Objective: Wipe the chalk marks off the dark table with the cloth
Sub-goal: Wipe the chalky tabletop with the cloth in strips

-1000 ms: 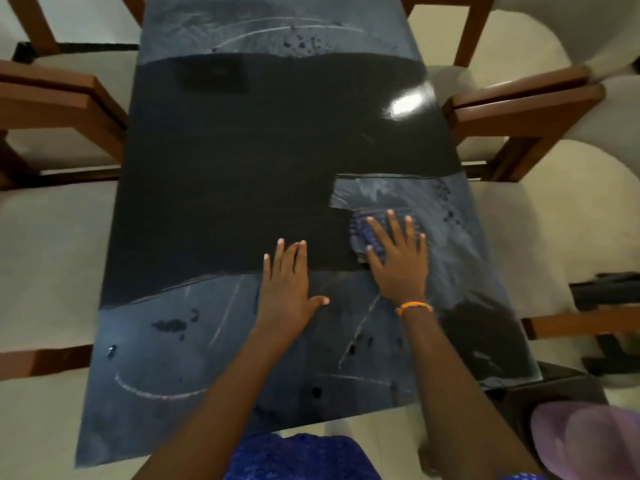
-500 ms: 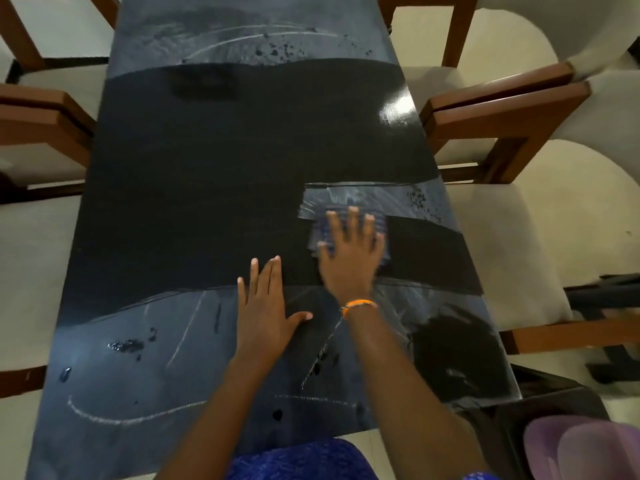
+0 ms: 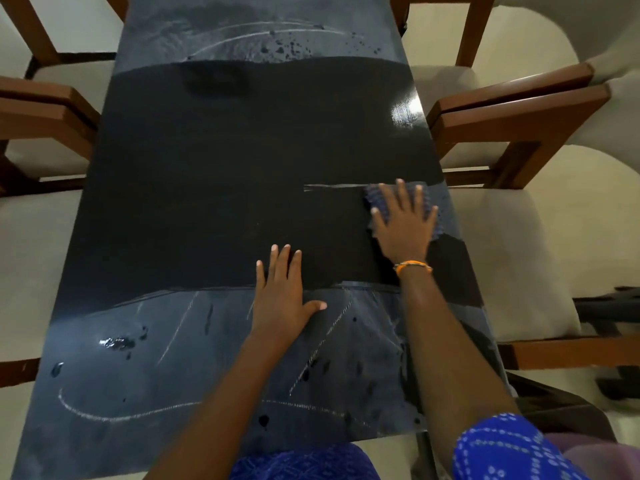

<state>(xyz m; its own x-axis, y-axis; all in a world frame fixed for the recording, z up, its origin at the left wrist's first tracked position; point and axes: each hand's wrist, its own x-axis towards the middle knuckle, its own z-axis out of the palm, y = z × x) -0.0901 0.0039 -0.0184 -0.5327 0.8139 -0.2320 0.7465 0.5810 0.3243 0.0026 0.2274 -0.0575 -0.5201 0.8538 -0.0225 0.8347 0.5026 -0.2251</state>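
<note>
Head view: the right hand [image 3: 405, 221] presses flat, fingers spread, on the blue cloth [image 3: 375, 199] near the dark table's [image 3: 225, 161] right edge. The left hand [image 3: 282, 296] rests open, palm down, nearer, among chalk marks [image 3: 124, 415].

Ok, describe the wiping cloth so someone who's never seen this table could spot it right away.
Start at the long dark table and go to its right edge, about halfway along. There the right hand with the orange wristband presses flat on a small blue ribbed cloth. It is the only fabric lying on the tabletop.
</note>
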